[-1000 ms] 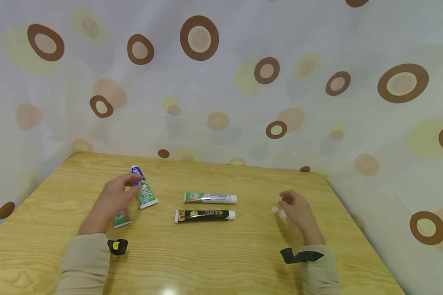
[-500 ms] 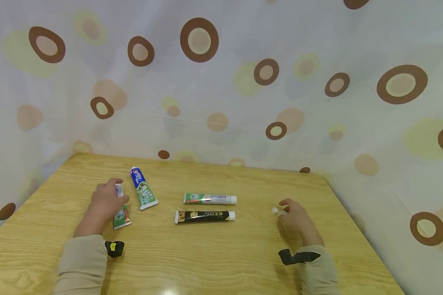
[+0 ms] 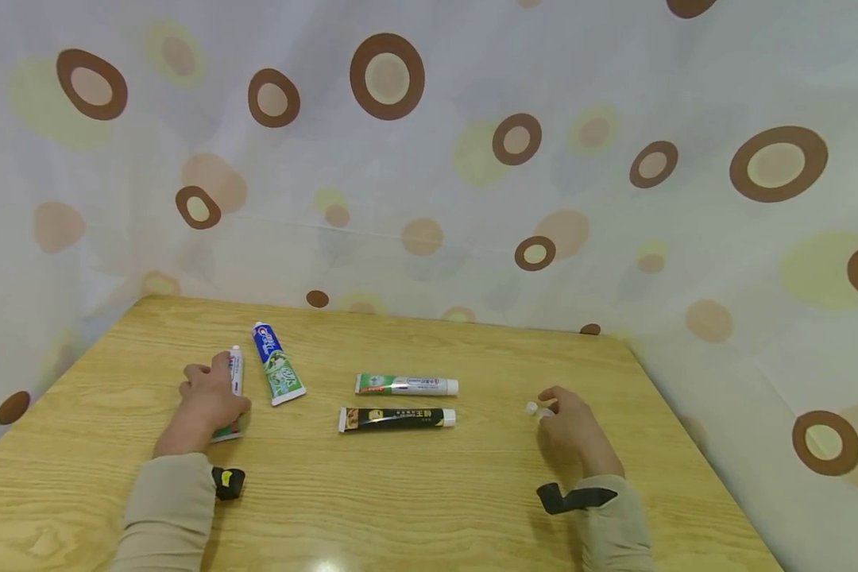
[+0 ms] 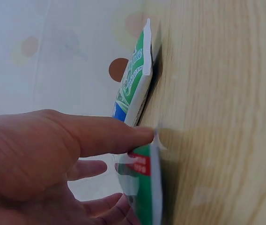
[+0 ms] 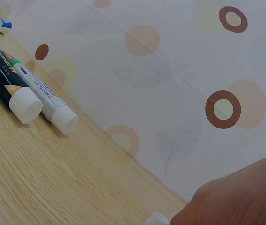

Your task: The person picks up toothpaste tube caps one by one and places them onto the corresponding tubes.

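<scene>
Toothpaste tube [image 3: 237,372] is gripped by left hand [image 3: 210,400]; whether right hand [image 3: 572,423] grips is unclear.

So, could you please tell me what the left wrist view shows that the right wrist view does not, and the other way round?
Only the left wrist view clearly shows the left hand and, right by it, the red-marked green end of a tube. Only the right wrist view shows the right hand, a small white object beside it, the black tube and the silver-and-green tube. Both show part of the blue-and-green tube, the wood-grain table and the spotted backdrop.
</scene>
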Tool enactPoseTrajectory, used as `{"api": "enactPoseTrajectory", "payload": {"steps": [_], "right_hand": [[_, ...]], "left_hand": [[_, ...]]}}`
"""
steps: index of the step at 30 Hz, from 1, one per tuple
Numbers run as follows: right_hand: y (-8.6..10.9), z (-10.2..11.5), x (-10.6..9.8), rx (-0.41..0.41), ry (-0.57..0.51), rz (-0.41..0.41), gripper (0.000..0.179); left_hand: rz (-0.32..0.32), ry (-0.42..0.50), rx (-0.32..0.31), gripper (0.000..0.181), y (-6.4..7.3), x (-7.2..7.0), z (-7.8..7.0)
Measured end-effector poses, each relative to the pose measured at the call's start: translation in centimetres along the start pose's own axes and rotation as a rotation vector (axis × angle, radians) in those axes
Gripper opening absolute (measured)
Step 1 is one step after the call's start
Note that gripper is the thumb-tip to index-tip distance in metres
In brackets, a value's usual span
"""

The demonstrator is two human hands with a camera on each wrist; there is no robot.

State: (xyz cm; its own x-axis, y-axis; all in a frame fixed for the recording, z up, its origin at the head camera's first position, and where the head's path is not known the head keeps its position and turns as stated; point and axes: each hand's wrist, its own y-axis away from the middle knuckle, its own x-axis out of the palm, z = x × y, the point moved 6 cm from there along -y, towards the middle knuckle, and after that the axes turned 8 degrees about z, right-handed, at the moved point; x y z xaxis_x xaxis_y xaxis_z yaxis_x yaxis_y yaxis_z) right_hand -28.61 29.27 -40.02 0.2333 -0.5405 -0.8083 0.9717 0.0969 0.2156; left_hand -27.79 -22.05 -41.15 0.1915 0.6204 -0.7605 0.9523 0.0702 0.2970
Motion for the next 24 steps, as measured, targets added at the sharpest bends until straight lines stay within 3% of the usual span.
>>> {"api": "enactPoseTrajectory", "payload": {"steps": [7, 12, 19, 24], "right_hand": [[0.1, -0.2, 0.0, 0.012, 0.005, -0.003, 0.042], [-0.1, -0.2, 0.0, 0.002, 0.004, 0.000, 0.041], [-0.3, -0.4, -0.4, 0.007, -0.027, -0.034, 0.043], [-0.1, -0.1, -0.9, 0.012, -0.057, -0.065, 0.045]], "left_hand": [[0.005, -0.024, -0.012, 0.077, -0.5, -0.4, 0.5], [-0.008, -0.013, 0.020, 0.069, -0.7, -0.8, 0.7], [-0.089, 0.012, 0.103, 0.052, -0.5, -1.7, 0.8], [-0.147, 0.106, 0.109, 0.051, -0.1, -2.4, 1.0]]}}
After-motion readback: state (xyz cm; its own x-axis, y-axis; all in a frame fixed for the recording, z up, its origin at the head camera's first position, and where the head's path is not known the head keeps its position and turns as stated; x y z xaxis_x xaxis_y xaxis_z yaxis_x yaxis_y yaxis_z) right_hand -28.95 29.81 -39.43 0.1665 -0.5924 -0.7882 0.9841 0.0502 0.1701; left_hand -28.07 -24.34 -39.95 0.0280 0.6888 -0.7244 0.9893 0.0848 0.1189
